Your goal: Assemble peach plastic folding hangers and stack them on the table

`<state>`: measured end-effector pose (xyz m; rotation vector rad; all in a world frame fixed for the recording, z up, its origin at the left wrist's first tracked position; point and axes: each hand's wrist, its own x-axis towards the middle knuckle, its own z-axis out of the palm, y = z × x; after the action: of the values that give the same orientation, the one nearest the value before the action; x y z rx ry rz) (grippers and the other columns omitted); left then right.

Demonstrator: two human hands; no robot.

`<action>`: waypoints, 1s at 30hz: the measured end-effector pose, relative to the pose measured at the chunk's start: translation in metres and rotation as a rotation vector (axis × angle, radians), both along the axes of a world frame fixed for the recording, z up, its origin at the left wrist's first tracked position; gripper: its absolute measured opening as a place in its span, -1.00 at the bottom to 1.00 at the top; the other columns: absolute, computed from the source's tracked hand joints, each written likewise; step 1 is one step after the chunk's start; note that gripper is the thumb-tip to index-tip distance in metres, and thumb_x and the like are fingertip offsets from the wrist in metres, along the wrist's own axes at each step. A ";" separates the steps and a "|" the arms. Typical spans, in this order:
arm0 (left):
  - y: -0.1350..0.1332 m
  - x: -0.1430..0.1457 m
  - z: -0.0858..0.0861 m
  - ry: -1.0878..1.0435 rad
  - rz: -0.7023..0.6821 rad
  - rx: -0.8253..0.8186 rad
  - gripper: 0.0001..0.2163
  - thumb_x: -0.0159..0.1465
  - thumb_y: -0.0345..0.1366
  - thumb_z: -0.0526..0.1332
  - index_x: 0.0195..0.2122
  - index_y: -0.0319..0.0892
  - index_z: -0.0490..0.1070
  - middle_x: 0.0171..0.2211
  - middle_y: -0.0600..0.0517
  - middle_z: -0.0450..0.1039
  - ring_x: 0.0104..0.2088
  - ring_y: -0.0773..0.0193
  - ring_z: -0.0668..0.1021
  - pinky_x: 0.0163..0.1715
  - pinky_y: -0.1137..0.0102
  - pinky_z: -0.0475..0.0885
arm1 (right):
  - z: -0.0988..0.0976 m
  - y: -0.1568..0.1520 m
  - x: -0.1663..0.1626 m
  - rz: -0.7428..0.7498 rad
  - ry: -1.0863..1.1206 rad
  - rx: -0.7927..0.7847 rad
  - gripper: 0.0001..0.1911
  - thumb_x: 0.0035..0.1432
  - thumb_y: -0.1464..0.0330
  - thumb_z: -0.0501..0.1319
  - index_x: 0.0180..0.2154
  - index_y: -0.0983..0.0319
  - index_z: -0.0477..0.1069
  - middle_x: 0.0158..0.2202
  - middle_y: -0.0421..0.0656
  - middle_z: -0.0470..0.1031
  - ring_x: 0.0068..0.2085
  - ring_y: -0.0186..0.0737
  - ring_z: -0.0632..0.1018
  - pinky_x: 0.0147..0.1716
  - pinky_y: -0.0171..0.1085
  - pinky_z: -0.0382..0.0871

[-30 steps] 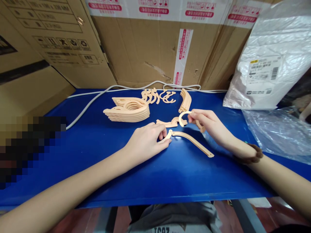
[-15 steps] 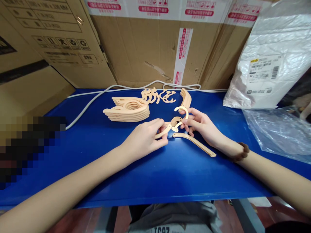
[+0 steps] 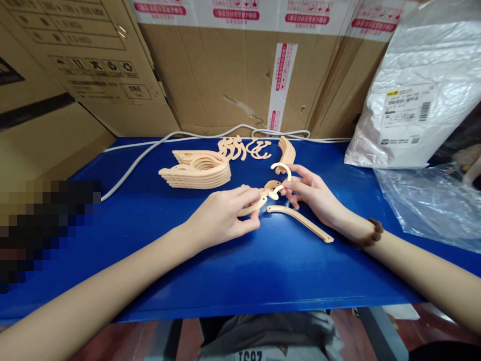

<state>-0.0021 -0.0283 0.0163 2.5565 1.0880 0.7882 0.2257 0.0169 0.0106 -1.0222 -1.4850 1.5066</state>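
In the head view, my left hand (image 3: pixel 221 216) pinches a beige plastic hanger arm (image 3: pixel 253 206) with a hole near its tip. Between the thumb and fingers of my right hand (image 3: pixel 314 189) is a beige hanger hook (image 3: pixel 288 173), its round flat base close to that tip. Behind the hook base shows another curved beige piece (image 3: pixel 271 185), partly covered by my fingers, so I cannot tell which hand bears it. A loose hanger arm (image 3: pixel 300 219) lies on the table just below my right hand.
On the blue table (image 3: pixel 233 281) sit a stack of folded hangers (image 3: pixel 199 176), several loose hooks (image 3: pixel 233 148) and a stack of curved arms (image 3: pixel 287 151). A white cable (image 3: pixel 135 173) runs along the back, before cardboard boxes (image 3: pixel 225 70). A white plastic parcel (image 3: pixel 417 95) and clear bag (image 3: pixel 428 200) are right.
The hook's base has shifted slightly right and up from the hole in the left-hand piece, so a small gap shows between them. Both hands keep their holds.
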 end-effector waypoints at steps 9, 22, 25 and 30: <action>-0.001 0.000 0.002 0.269 0.092 0.005 -0.80 0.32 -0.27 0.03 -0.43 -0.17 0.30 -0.60 0.12 0.36 -0.62 0.34 0.38 -0.57 0.45 0.10 | 0.000 0.000 0.000 0.001 0.001 0.005 -0.53 0.13 0.29 0.27 0.07 0.20 0.26 -0.41 -0.24 0.49 -0.56 -0.44 0.36 -0.63 -0.43 0.28; -0.001 0.002 0.004 0.437 0.106 0.116 -0.76 0.39 -0.26 -0.08 -0.28 -0.18 0.35 -0.52 0.06 0.51 -0.59 0.25 0.50 -0.63 0.42 0.08 | 0.001 -0.001 0.001 0.017 0.006 0.008 -0.55 0.14 0.27 0.28 0.05 0.17 0.27 -0.39 -0.25 0.49 -0.53 -0.43 0.36 -0.61 -0.42 0.27; -0.001 0.002 0.003 0.437 0.111 0.135 -0.75 0.39 -0.27 -0.08 -0.11 -0.21 0.34 -0.49 0.06 0.53 -0.56 0.21 0.53 -0.63 0.41 0.11 | 0.001 -0.001 0.001 0.026 0.009 0.009 -0.53 0.15 0.27 0.28 0.07 0.17 0.25 -0.39 -0.24 0.49 -0.54 -0.44 0.35 -0.61 -0.42 0.25; -0.001 0.002 0.002 0.437 0.098 0.129 -0.72 0.41 -0.27 -0.12 -0.02 -0.26 0.28 -0.42 0.02 0.56 -0.51 0.18 0.57 -0.60 0.40 0.21 | 0.002 -0.001 0.000 0.033 0.015 0.011 -0.51 0.14 0.27 0.29 0.09 0.17 0.24 -0.39 -0.25 0.50 -0.55 -0.44 0.35 -0.61 -0.42 0.25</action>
<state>-0.0005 -0.0292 0.0187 2.8871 1.3305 0.3299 0.2261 0.0156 0.0122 -0.9822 -1.5045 1.5250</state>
